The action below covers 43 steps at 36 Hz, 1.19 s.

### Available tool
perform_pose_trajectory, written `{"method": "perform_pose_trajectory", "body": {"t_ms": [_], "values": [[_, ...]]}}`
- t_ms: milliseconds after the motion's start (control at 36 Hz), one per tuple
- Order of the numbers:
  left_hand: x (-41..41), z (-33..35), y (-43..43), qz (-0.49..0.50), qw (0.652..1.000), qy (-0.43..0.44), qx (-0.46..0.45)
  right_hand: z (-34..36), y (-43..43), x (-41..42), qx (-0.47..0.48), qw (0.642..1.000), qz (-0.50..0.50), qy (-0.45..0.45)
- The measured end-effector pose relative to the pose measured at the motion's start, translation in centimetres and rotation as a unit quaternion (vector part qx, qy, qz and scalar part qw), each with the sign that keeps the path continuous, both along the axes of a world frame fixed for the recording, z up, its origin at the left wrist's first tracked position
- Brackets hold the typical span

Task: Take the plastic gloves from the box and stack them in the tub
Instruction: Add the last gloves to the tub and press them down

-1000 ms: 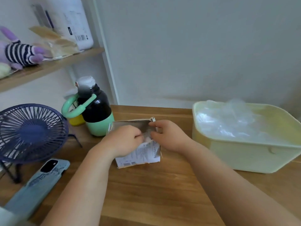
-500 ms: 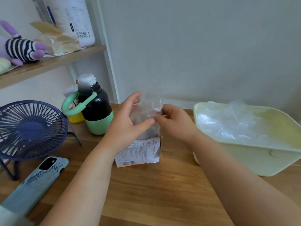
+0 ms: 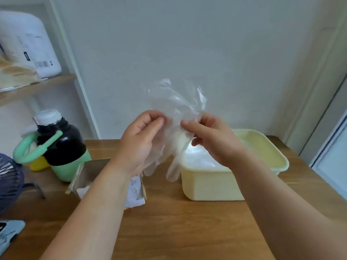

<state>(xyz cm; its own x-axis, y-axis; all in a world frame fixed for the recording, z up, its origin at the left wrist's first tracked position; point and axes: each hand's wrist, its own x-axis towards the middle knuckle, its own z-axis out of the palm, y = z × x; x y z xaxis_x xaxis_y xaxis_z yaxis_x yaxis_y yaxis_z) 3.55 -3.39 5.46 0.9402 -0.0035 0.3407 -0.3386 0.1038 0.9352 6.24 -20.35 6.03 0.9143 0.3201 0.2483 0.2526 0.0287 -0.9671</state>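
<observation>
Along the bottom of the frame two bare forearms reach up over a wooden table (image 3: 178,231), and a pale blue phone (image 3: 9,233) lies at the lower left corner. Just above it, at the left edge, part of a dark blue desk fan (image 3: 10,184) shows. The small cardboard box (image 3: 136,192) stands left of centre on the table with its top flaps open, partly hidden behind the left forearm. To its right, near but apart, sits the pale yellow tub (image 3: 210,184), with a heap of clear plastic gloves (image 3: 199,156) inside. Above the box and the tub's left end, at mid-frame, the left hand (image 3: 139,143) and the right hand (image 3: 214,139) hold one clear plastic glove (image 3: 174,109) in the air: each pinches its film between thumb and forefinger, other fingers curled, with the crumpled end standing up and the glove's fingers hanging down. Behind the box a black and mint-green bottle (image 3: 62,147) with a loop handle stands beside something yellow (image 3: 38,163). In the upper left a wooden shelf (image 3: 37,87) bears a white jug (image 3: 28,44), before a grey wall (image 3: 187,44)
</observation>
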Motion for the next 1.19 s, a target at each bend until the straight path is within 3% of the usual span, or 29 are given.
{"method": "perform_pose_trajectory", "body": {"t_ms": [167, 306, 361, 417, 472, 500, 528, 583, 639, 722, 778, 889, 972, 1028, 1083, 1139, 1195], "values": [[1.7, 2.0, -2.8, 0.026, 0.978, -0.048, 0.199, 2.1, -4.8, -0.7, 0.081, 0.996, -0.009, -0.021], [2.7, 4.2, -4.8, -0.055, 0.969, -0.014, 0.24, 3.6, -7.6, -0.9, -0.022, 0.988, -0.151, -0.035], [3.6, 4.1, -5.6, -0.035, 0.959, -0.011, 0.281, 3.6, -8.2, -0.7, -0.038, 0.983, -0.173, -0.04], [4.9, 3.6, -6.3, 0.058, 0.917, -0.039, 0.393, 3.1, -8.8, -0.2, -0.032, 0.98, -0.197, -0.019], [5.4, 3.0, -7.3, 0.183, 0.834, -0.066, 0.516, 2.3, -9.3, 0.1, -0.027, 0.972, -0.232, 0.029], [5.3, 2.6, -7.8, 0.224, 0.812, -0.081, 0.532, 1.7, -9.4, 0.4, -0.027, 0.966, -0.251, 0.051], [4.9, 2.3, -8.2, 0.238, 0.812, -0.1, 0.524, 1.0, -9.5, 0.5, -0.025, 0.96, -0.27, 0.072], [4.2, 1.5, -9.2, 0.2, 0.824, -0.14, 0.51, -0.2, -9.6, 0.7, -0.02, 0.948, -0.298, 0.11], [3.8, 0.6, -9.9, 0.128, 0.814, -0.114, 0.555, -1.1, -9.6, 0.8, -0.023, 0.937, -0.315, 0.148], [3.6, 0.0, -10.3, 0.035, 0.729, -0.017, 0.683, -1.9, -9.8, 1.2, -0.097, 0.927, -0.312, 0.183], [3.9, -0.3, -10.5, -0.025, 0.692, 0.049, 0.72, -1.9, -10.0, 1.3, -0.169, 0.921, -0.297, 0.186], [5.2, -0.7, -10.9, -0.117, 0.654, 0.116, 0.738, -2.1, -10.7, 1.7, -0.359, 0.873, -0.311, 0.114], [6.3, -1.3, -11.5, -0.158, 0.631, 0.125, 0.749, -2.0, -11.3, 1.8, -0.47, 0.822, -0.32, -0.021], [6.9, -2.0, -11.7, -0.175, 0.618, 0.114, 0.758, -1.8, -11.5, 2.1, -0.52, 0.801, -0.273, -0.116], [7.5, -2.7, -11.7, -0.193, 0.612, 0.111, 0.759, -1.7, -11.3, 2.4, -0.536, 0.809, -0.194, -0.148], [8.0, -3.2, -11.7, -0.205, 0.61, 0.118, 0.756, -1.9, -10.9, 2.7, -0.553, 0.814, -0.124, -0.124], [8.2, -3.4, -11.6, -0.204, 0.611, 0.114, 0.757, -2.2, -10.7, 3.0, -0.581, 0.811, -0.055, -0.044]]}}
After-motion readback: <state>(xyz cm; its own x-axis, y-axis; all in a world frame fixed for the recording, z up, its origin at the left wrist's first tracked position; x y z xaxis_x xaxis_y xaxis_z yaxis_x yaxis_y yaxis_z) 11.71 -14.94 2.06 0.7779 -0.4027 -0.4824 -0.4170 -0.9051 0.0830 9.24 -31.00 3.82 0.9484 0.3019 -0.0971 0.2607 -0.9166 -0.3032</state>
